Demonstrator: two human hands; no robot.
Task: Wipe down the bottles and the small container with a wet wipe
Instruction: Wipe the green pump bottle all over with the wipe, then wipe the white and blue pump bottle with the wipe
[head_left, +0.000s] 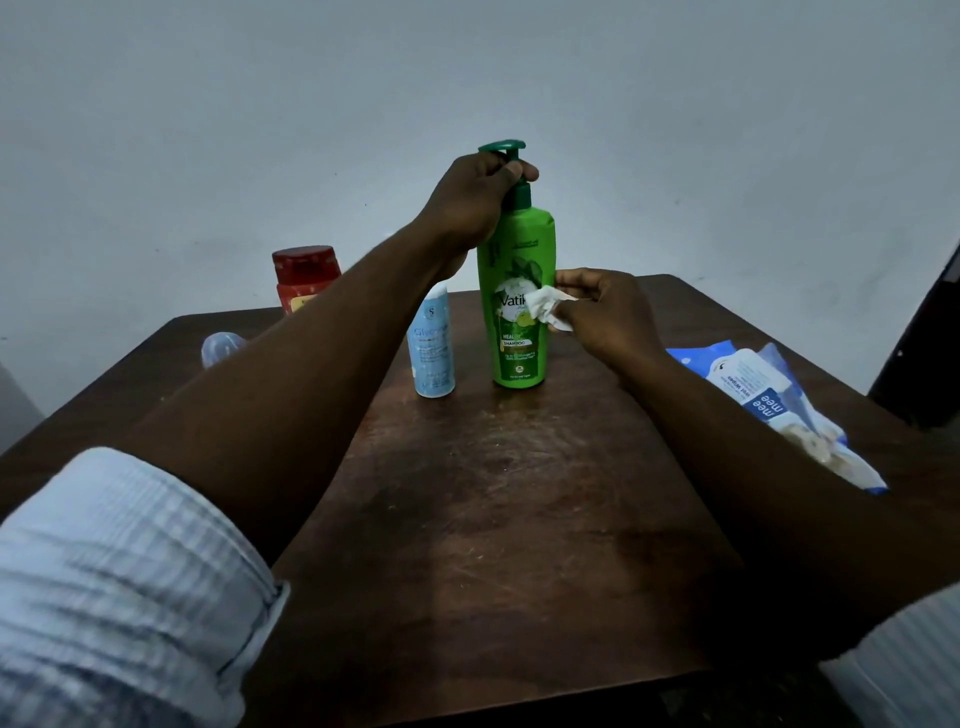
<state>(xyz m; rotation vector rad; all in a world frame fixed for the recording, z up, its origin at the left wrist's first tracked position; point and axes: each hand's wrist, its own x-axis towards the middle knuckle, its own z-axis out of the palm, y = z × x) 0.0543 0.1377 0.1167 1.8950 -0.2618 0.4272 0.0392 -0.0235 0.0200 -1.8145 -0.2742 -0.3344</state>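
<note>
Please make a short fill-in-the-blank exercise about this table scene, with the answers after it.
1. The left hand grips the tall green plastic pump bottle at its ____.
2. The right hand presses a crumpled ____ wet wipe against the bottle's label.
3. The small pale blue bottle stands to the ____ of the green one.
4. The red-lidded jar stands at the table's ____ edge, behind the left forearm.

Answers: neck; white; left; far

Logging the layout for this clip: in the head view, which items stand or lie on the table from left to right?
Clear cap → red jar → blue bottle → green shampoo bottle → wipes pack.
</note>
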